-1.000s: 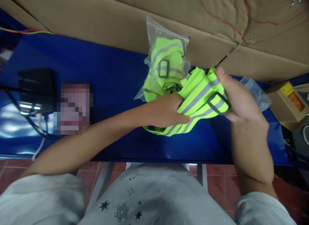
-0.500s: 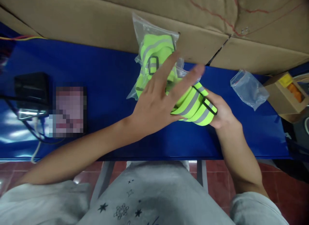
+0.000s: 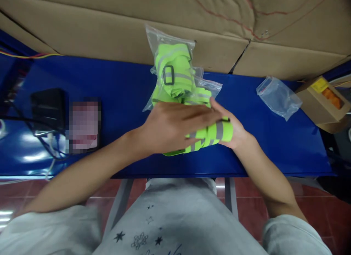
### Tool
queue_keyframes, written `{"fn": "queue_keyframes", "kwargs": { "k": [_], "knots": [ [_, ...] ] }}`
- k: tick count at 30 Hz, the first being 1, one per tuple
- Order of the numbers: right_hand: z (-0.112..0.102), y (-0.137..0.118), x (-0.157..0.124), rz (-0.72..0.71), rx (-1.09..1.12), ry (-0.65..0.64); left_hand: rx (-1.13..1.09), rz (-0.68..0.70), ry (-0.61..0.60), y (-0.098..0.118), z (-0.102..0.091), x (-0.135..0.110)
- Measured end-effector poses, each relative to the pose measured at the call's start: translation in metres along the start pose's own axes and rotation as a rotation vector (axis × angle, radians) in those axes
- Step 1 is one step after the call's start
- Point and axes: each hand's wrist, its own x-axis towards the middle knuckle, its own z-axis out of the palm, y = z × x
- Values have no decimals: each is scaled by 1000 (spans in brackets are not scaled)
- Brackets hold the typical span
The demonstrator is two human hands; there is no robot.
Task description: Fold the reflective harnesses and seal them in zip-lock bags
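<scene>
A folded neon-yellow reflective vest [image 3: 211,135] with grey stripes lies low over the blue table [image 3: 117,87]. My right hand [image 3: 236,132] grips its right end from below. My left hand [image 3: 175,125] lies flat on top of it with the fingers stretched out to the right, pressing it down. Just behind them a clear plastic bag [image 3: 171,70] holds another folded yellow vest with a black buckle, leaning toward the cardboard. A second bagged piece [image 3: 204,87] sits beside it.
Large cardboard boxes [image 3: 192,25] wall the table's far side. An empty clear bag [image 3: 278,97] lies at the right, near a small brown box [image 3: 323,103] with orange contents. A black device [image 3: 46,109] with cables sits at the left.
The loose vest has come down from chest height toward the table and is folded smaller. My left hand let go of it, lifted with spread fingers, then laid flat on top.
</scene>
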Motion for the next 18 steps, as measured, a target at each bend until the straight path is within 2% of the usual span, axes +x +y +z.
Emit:
{"fn": "queue_keyframes", "kwargs": {
  "k": [4,6,9,12,15,18],
  "knots": [
    [7,12,-1,-250,-127,-124,-184,-627,290,-3,-4,-1],
    [12,26,1,-357,-302,-108,-255,-785,375,-7,2,-3],
    [19,45,4,-442,-579,56,-318,-874,401,-12,12,-8],
    [22,48,4,-537,-746,252,-393,-891,437,-16,15,-11],
    [20,37,-1,-665,-820,236,-435,-917,489,-23,15,-14],
    [17,28,-6,-770,-914,197,-454,-941,490,-30,17,-16]
  ]
}}
